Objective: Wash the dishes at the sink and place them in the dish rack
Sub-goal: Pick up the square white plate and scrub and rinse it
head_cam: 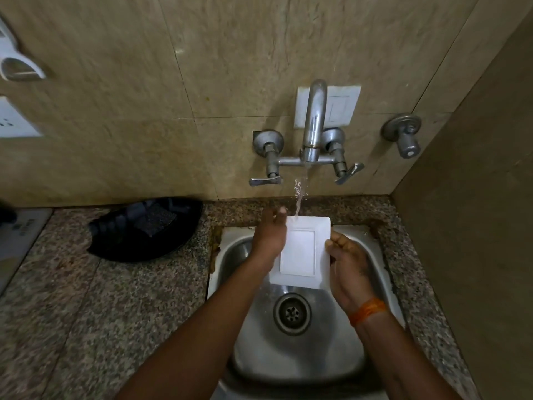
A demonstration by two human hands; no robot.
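Note:
A white rectangular plate (302, 252) is held tilted over the steel sink (291, 362), its underside facing me. Water from the wall tap (313, 125) runs onto the plate's far edge. My left hand (269, 236) grips the plate's left edge, fingers reaching toward the far corner. On the plate's right edge, my right hand (347, 264) holds it with the thumb on top; an orange band is on that wrist. The sink's drain (292, 313) shows below the plate.
A black dish rack (144, 229) sits on the speckled granite counter (86, 307) left of the sink, against the tiled wall. A second valve (403, 134) juts from the wall at right. A side wall closes in the right.

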